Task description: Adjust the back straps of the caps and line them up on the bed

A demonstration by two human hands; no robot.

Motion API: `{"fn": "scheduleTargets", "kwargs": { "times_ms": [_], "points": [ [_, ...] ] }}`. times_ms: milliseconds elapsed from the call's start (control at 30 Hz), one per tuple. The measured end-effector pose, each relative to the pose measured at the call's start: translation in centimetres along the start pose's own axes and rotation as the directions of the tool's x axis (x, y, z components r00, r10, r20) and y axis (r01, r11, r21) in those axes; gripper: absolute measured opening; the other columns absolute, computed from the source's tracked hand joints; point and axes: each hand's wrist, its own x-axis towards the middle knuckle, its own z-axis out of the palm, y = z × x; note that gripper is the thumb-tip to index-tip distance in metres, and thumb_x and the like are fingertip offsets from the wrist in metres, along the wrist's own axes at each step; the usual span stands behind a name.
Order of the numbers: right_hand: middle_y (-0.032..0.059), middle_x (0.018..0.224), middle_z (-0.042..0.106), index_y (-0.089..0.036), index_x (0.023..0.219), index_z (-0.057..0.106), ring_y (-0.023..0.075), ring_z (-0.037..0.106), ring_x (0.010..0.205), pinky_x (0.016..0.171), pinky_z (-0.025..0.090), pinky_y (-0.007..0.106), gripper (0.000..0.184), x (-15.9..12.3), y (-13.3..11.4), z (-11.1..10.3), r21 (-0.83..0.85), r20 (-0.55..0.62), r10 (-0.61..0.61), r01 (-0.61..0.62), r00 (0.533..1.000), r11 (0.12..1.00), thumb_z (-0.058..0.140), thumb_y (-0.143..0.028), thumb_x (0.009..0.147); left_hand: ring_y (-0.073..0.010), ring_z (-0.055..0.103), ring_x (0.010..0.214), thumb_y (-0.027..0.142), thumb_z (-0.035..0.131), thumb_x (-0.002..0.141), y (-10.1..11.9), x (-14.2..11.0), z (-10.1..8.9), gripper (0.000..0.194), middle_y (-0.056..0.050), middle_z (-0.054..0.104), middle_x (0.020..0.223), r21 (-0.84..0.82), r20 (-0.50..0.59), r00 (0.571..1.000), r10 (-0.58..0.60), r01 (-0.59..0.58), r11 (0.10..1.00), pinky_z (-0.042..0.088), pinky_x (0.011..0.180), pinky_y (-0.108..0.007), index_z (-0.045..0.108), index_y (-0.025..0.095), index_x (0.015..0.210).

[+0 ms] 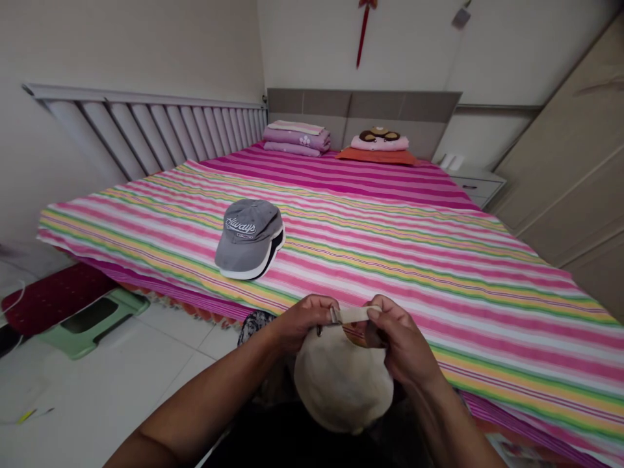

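A cream-coloured cap (344, 383) is held over my lap, its back strap (355, 315) uppermost and stretched between both hands. My left hand (309, 316) pinches the strap's left end beside a small metal buckle (335, 314). With closed fingers, my right hand (397, 331) grips the strap's right end and the cap's edge. Through the opening below the strap shows the striped bed cover. Ahead and to the left, a stack of caps rests on the bed, topped by a grey cap (251, 231) with white lettering; white and black brims stick out underneath.
The bed is spread with a striped sheet (390, 240). Folded purple bedding (296, 138) and a pink pillow (380, 142) lie by the headboard (322, 104). A green stool (92, 325) stands on the tiled floor at left. A white nightstand (478, 185) is at far right.
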Motion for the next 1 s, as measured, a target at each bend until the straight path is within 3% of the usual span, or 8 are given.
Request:
{"fn": "scheduleTargets", "kwargs": {
  "times_ms": [133, 233, 367, 467, 533, 600, 700, 1000],
  "points": [
    [-0.0049, 0.052, 0.055, -0.018, 0.062, 0.050, 0.0100, 0.053, 0.049, 0.049, 0.042, 0.020, 0.024, 1.1, -1.0, -1.4, 0.106, -0.203, -0.062, 0.085, 0.977, 0.991, 0.070, -0.030, 0.062, -0.0070, 0.040, 0.043, 0.033, 0.070, 0.052, 0.4, -0.1, -1.0, 0.025, 0.000, 0.050, 0.049, -0.050, -0.002, 0.990, 0.140, -0.140, 0.989, 0.026, 0.044, -0.020, 0.057, 0.011, 0.055],
    [-0.0046, 0.056, 0.058, -0.019, 0.066, 0.054, 0.0104, 0.056, 0.052, 0.051, 0.044, 0.021, 0.022, 1.9, -1.1, -2.8, 0.103, -0.218, -0.098, 0.123, 0.971, 0.987, 0.071, -0.032, 0.063, -0.0069, 0.042, 0.044, 0.035, 0.070, 0.055, 0.7, 0.1, -1.4, 0.026, -0.001, 0.052, 0.051, -0.068, -0.042, 0.983, 0.177, -0.179, 0.981, 0.028, 0.045, -0.020, 0.059, 0.011, 0.059],
    [0.0033, 0.075, 0.067, -0.017, 0.087, 0.063, 0.0138, 0.060, 0.062, 0.055, 0.045, 0.023, 0.037, 2.3, 1.3, -4.2, 0.030, 0.000, 0.027, -0.027, 1.000, 0.999, 0.067, -0.046, 0.065, -0.0072, 0.044, 0.044, 0.036, 0.071, 0.057, 0.8, 0.7, -1.5, 0.028, 0.000, 0.052, 0.051, -0.097, -0.023, 0.979, 0.201, -0.202, 0.975, 0.031, 0.044, -0.019, 0.059, 0.011, 0.059],
    [0.0085, 0.081, 0.069, -0.014, 0.090, 0.065, 0.0202, 0.063, 0.072, 0.068, 0.047, 0.030, 0.042, 1.9, 3.9, -4.2, -0.010, 0.252, 0.232, -0.237, 0.940, 0.971, 0.069, -0.046, 0.064, -0.0060, 0.043, 0.042, 0.034, 0.073, 0.055, 0.8, 1.3, -1.9, 0.028, 0.002, 0.051, 0.049, -0.140, -0.084, 0.977, 0.195, -0.206, 0.969, 0.030, 0.043, -0.018, 0.058, 0.011, 0.059],
    [0.0093, 0.084, 0.070, -0.014, 0.092, 0.065, 0.0221, 0.064, 0.074, 0.072, 0.046, 0.033, 0.041, 1.5, 4.9, -3.9, 0.022, 0.318, 0.271, -0.293, 0.909, 0.956, 0.072, -0.041, 0.062, -0.0052, 0.043, 0.041, 0.027, 0.074, 0.054, 0.8, 1.6, -2.7, 0.024, 0.003, 0.051, 0.048, -0.178, -0.182, 0.972, 0.151, -0.183, 0.967, 0.032, 0.045, -0.018, 0.057, 0.011, 0.059],
    [0.0073, 0.085, 0.070, -0.017, 0.092, 0.065, 0.0215, 0.065, 0.073, 0.073, 0.047, 0.033, 0.037, 1.5, 4.9, -3.7, 0.118, 0.248, 0.218, -0.252, 0.944, 0.960, 0.074, -0.035, 0.061, -0.0062, 0.046, 0.042, 0.025, 0.073, 0.056, 0.7, 1.8, -3.9, 0.020, 0.003, 0.053, 0.049, -0.222, -0.249, 0.966, 0.064, -0.121, 0.967, 0.035, 0.048, -0.019, 0.058, 0.012, 0.061],
    [0.0020, 0.077, 0.071, -0.021, 0.082, 0.066, 0.0182, 0.065, 0.066, 0.069, 0.049, 0.029, 0.027, 1.9, 3.8, -3.4, 0.238, 0.035, 0.112, -0.117, 0.993, 0.964, 0.075, -0.031, 0.059, -0.0116, 0.055, 0.053, 0.030, 0.071, 0.061, -0.2, 1.7, -6.3, 0.022, -0.001, 0.061, 0.058, -0.285, -0.174, 0.982, -0.066, 0.013, 0.958, 0.042, 0.060, -0.024, 0.062, 0.012, 0.071],
    [-0.0032, 0.068, 0.070, -0.022, 0.079, 0.066, 0.0153, 0.065, 0.063, 0.074, 0.051, 0.029, 0.022, 4.8, 1.8, -3.7, 0.368, -0.202, 0.157, -0.074, 0.967, 0.927, 0.075, -0.029, 0.060, -0.0173, 0.060, 0.078, 0.029, 0.060, 0.072, -8.6, -1.3, -10.9, 0.025, -0.009, 0.067, 0.084, -0.295, 0.018, 0.999, -0.032, 0.036, 0.955, 0.040, 0.079, -0.028, 0.065, 0.010, 0.087]
  ]
}}
